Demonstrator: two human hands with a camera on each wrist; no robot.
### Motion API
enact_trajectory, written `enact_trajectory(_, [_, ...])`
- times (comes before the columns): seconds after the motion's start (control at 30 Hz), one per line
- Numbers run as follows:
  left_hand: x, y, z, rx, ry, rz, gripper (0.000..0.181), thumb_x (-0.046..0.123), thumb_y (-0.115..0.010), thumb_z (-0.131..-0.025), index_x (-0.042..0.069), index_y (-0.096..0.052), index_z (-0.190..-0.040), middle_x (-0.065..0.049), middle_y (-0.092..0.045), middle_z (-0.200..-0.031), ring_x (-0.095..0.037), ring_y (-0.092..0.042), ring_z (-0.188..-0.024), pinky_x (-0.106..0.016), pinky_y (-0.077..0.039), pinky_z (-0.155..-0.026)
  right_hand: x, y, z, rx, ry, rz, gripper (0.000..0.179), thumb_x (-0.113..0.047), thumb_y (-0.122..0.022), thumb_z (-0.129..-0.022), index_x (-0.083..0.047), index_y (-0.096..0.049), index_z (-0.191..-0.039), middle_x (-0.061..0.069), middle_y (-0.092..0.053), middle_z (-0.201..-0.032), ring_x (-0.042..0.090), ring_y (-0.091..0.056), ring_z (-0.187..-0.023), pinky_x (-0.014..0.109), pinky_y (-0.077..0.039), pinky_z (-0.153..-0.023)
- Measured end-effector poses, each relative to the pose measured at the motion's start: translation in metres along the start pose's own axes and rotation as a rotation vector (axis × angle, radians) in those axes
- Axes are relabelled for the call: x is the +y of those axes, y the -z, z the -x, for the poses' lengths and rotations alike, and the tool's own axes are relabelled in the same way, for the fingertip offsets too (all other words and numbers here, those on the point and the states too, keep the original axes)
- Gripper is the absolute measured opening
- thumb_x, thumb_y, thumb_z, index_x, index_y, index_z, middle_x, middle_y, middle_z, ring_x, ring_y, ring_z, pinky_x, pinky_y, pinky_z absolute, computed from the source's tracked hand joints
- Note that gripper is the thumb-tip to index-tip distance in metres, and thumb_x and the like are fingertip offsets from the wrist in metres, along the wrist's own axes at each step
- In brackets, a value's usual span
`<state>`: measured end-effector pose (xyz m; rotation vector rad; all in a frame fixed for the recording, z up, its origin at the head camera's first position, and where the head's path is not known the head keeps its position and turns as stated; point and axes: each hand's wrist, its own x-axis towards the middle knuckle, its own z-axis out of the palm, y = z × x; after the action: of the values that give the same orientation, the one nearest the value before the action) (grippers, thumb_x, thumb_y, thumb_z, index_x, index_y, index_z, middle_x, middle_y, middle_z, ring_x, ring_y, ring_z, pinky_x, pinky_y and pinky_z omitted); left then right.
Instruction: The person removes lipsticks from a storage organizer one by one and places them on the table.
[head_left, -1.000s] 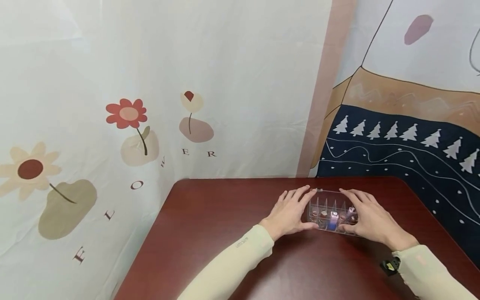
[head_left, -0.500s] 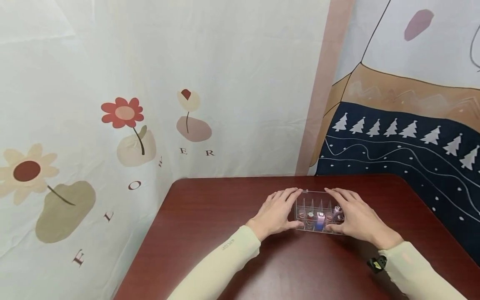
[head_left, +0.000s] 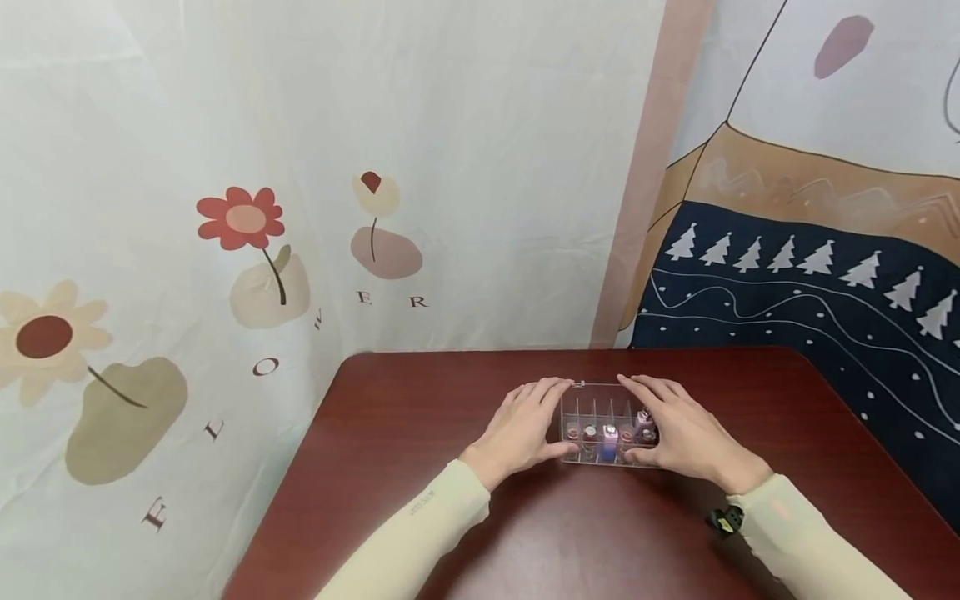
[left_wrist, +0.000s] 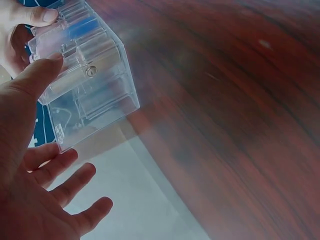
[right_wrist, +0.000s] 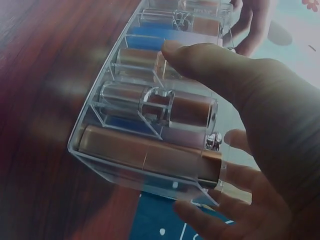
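A clear plastic lipstick organizer (head_left: 600, 396) with divided slots stands on the table, held between both hands. My left hand (head_left: 519, 432) grips its left end, thumb at the front and fingertips at the back edge. In the left wrist view the left thumb (left_wrist: 42, 75) lies against the organizer's clear wall (left_wrist: 107, 102). My right hand (head_left: 693, 435) holds the right end likewise, its thumb (right_wrist: 205, 57) over the tubes. Several lipsticks stand in the slots, among them a pink and blue one (head_left: 610, 446) and a gold-brown tube (right_wrist: 145, 155) in the end slot.
The dark red wooden table (head_left: 420, 417) has rounded far corners. Right behind it hangs a pale curtain (head_left: 487, 208) with printed flowers, and a navy cloth (head_left: 757, 312) with trees on the right. A black device (head_left: 725, 522) sits at the right wrist.
Both hands and the organizer have shifted to the left across the table, the hold staying the same. The lipsticks keep their places in the slots.
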<state>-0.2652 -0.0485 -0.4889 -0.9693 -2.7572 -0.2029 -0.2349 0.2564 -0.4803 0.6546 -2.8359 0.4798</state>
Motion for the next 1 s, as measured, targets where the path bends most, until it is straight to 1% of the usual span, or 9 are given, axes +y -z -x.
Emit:
enact_trajectory(0.2, [-0.012, 0.005, 0.013, 0.002, 0.006, 0.019, 0.106, 0.068, -0.091, -0.095, 0.016, -0.046, -0.175, -0.005, -0.062, -0.169, -0.028, -0.064, -0.154, -0.052, -0.054, -0.13, -0.008, -0.005, -0.006, -0.029, 0.052, -0.026, 0.12, -0.035, -0.11, -0.078, -0.013, -0.046, -0.178, 0.021, -0.056, -0.174, 0.047, -0.057, -0.151, 0.073, -0.062, -0.111])
enact_trajectory(0.37, [-0.024, 0.008, 0.026, 0.019, 0.017, 0.037, 0.106, 0.066, -0.094, -0.093, 0.017, -0.047, -0.174, -0.003, -0.064, -0.164, -0.028, -0.069, -0.148, -0.052, -0.057, -0.126, -0.012, -0.008, -0.008, -0.059, 0.089, -0.074, 0.121, -0.026, -0.107, -0.081, -0.007, -0.039, -0.179, 0.019, -0.05, -0.181, 0.043, -0.053, -0.159, 0.069, -0.058, -0.121])
enact_trajectory(0.47, [-0.03, 0.01, 0.033, 0.024, 0.015, 0.046, 0.105, 0.066, -0.094, -0.092, 0.016, -0.048, -0.173, -0.003, -0.065, -0.162, -0.028, -0.07, -0.146, -0.053, -0.057, -0.124, -0.014, -0.01, -0.009, -0.069, 0.108, -0.099, 0.118, -0.023, -0.105, -0.083, -0.005, -0.039, -0.178, 0.018, -0.048, -0.182, 0.041, -0.051, -0.161, 0.066, -0.057, -0.123])
enact_trajectory(0.73, [-0.043, 0.016, 0.048, 0.051, 0.021, 0.057, 0.105, 0.064, -0.097, -0.09, 0.014, -0.051, -0.17, -0.004, -0.067, -0.159, -0.033, -0.072, -0.142, -0.055, -0.059, -0.12, -0.026, -0.013, -0.02, -0.053, 0.157, -0.108, 0.111, -0.024, -0.106, -0.082, -0.009, -0.046, -0.175, 0.015, -0.052, -0.176, 0.036, -0.055, -0.154, 0.059, -0.066, -0.11])
enact_trajectory(0.8, [-0.046, 0.018, 0.051, 0.054, 0.027, 0.05, 0.104, 0.064, -0.098, -0.089, 0.015, -0.051, -0.169, -0.004, -0.068, -0.157, -0.033, -0.072, -0.141, -0.055, -0.059, -0.12, -0.029, -0.014, -0.022, -0.06, 0.155, -0.11, 0.11, -0.026, -0.106, -0.083, -0.011, -0.047, -0.175, 0.014, -0.053, -0.175, 0.035, -0.056, -0.152, 0.055, -0.068, -0.105])
enact_trajectory(0.87, [-0.048, 0.019, 0.055, 0.05, 0.034, 0.053, 0.104, 0.064, -0.098, -0.089, 0.015, -0.052, -0.168, -0.004, -0.068, -0.156, -0.033, -0.073, -0.14, -0.056, -0.059, -0.12, -0.032, -0.015, -0.024, -0.07, 0.151, -0.12, 0.11, -0.027, -0.106, -0.083, -0.012, -0.048, -0.175, 0.013, -0.053, -0.174, 0.032, -0.056, -0.148, 0.047, -0.069, -0.097])
enact_trajectory(0.9, [-0.049, 0.02, 0.057, 0.044, 0.042, 0.055, 0.104, 0.065, -0.098, -0.089, 0.015, -0.051, -0.168, -0.004, -0.068, -0.156, -0.032, -0.073, -0.14, -0.056, -0.059, -0.12, -0.033, -0.015, -0.024, -0.078, 0.149, -0.131, 0.11, -0.027, -0.106, -0.084, -0.013, -0.048, -0.176, 0.013, -0.053, -0.173, 0.03, -0.057, -0.144, 0.041, -0.069, -0.091])
enact_trajectory(1.0, [-0.053, 0.02, 0.064, 0.038, 0.062, 0.069, 0.104, 0.064, -0.099, -0.088, 0.016, -0.051, -0.168, -0.004, -0.068, -0.156, -0.033, -0.072, -0.141, -0.057, -0.058, -0.121, -0.037, -0.017, -0.026, -0.105, 0.138, -0.171, 0.11, -0.027, -0.106, -0.086, -0.017, -0.046, -0.178, 0.013, -0.051, -0.172, 0.018, -0.062, -0.12, 0.027, -0.061, -0.077])
